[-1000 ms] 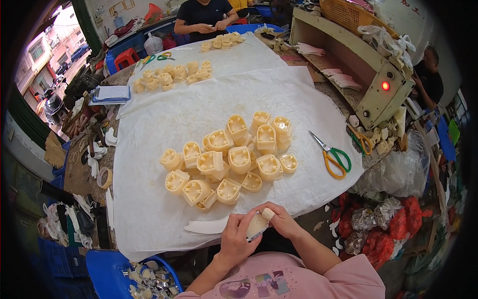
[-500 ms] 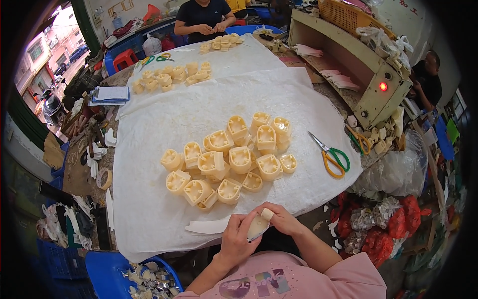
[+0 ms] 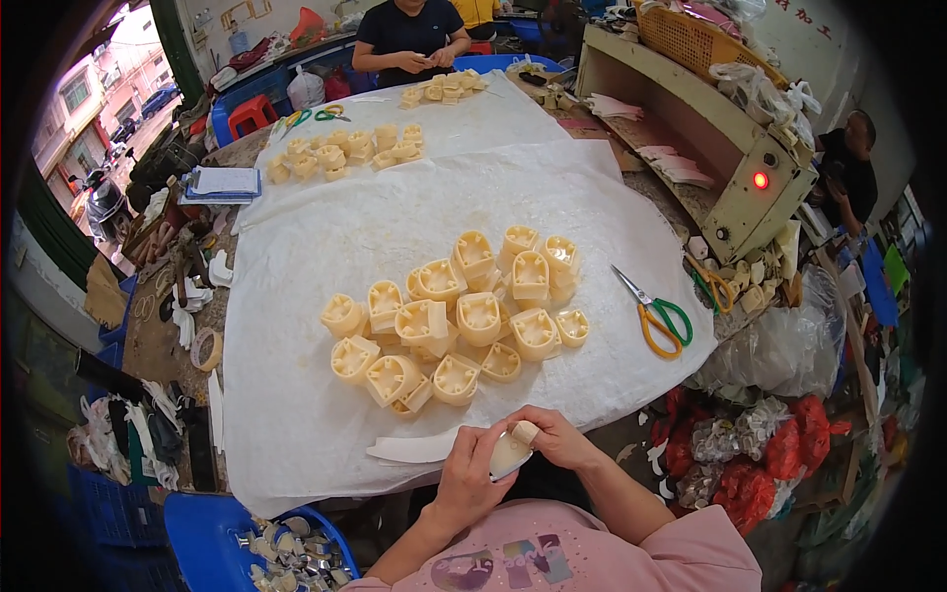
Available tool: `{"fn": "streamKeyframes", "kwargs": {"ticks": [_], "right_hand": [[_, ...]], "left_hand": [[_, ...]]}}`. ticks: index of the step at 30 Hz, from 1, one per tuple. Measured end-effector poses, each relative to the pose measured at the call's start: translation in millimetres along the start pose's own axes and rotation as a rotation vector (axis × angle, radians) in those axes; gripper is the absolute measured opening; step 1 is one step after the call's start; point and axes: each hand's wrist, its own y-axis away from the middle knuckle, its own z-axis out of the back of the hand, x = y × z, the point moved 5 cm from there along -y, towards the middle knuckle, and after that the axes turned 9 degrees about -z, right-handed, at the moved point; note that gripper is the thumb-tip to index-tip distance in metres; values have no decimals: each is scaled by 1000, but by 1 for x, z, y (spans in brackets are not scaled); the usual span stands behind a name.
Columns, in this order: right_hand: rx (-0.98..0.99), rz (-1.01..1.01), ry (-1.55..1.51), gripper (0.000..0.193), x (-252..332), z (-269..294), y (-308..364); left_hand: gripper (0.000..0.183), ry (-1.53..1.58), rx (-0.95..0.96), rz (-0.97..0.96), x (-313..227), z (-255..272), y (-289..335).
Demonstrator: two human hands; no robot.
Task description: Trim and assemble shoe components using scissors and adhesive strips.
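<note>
Close to my body, my left hand point(image 3: 468, 478) is closed round a cream shoe heel point(image 3: 508, 455), its rounded flat face turned up and a dark line along its lower rim. My right hand point(image 3: 554, 440) pinches a short pale strip point(image 3: 525, 431) at the heel's upper right edge; my fingers hide part of it. Beyond my hands lies a heap of cream hollow shoe heels point(image 3: 477, 316), mostly with their open, pegged sides up. A curved white strip point(image 3: 414, 448) rests on the white cloth point(image 3: 286, 424) beside my left hand.
Scissors point(image 3: 655, 314) with green and orange handles lie to the right. A blue tub point(image 3: 197, 533) of finished-looking heels stands at lower left. A lit machine box point(image 3: 730, 187) borders the right side. Across the table, a co-worker point(image 3: 409, 35) handles something small near more heels point(image 3: 345, 148).
The pale strip at the heel's edge has tilted and shifted slightly left with my right hand's fingers. My left hand keeps its hold. The whole view has shifted a little.
</note>
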Motion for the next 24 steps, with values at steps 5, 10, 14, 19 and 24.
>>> {"fn": "streamKeyframes", "kwargs": {"ticks": [5,10,14,19,24], "right_hand": [[-15,10,-25,25,-1,1,1],[-8,-22,-22,25,1,2,1],[8,-10,-55,25,-1,2,0],[20,-9,-58,25,-1,1,0],[-1,-19,-37,23,0,1,2]], "left_hand": [[66,9,-1,5,1,-2,0],[67,9,-2,5,2,-2,0],[67,13,9,9,3,-3,-1],[67,15,13,10,2,-2,0],[67,18,5,4,2,-2,0]]}}
